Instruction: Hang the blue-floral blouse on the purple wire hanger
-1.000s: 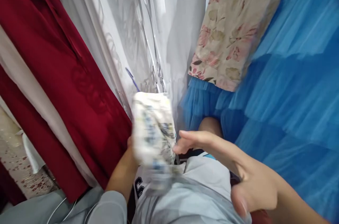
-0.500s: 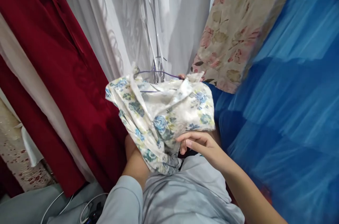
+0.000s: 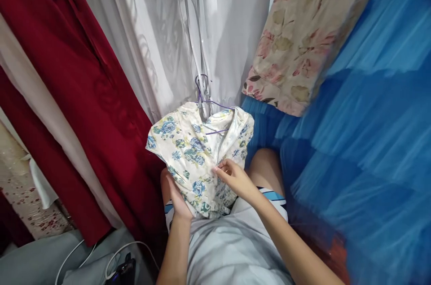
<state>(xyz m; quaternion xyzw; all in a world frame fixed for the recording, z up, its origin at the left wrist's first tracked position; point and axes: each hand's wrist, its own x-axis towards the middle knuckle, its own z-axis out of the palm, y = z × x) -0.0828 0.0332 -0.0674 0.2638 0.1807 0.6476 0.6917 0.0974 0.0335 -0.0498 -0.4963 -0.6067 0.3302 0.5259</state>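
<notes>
Your right hand [image 3: 238, 181] is pinching the flowered blouse [image 3: 185, 141], while your left hand [image 3: 180, 200], whose grip I cannot tell, is touching its side.

The person wears a loose, pale grey shirt [image 3: 235, 251] and white shorts [image 3: 274, 198] with blue and dark bands.

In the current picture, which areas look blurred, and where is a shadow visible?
Head view: the blue ruffled fabric looks soft and streaked; head view: the floral top looks sharper; head view: a broad grey shadow darkens the white fabric.
</notes>
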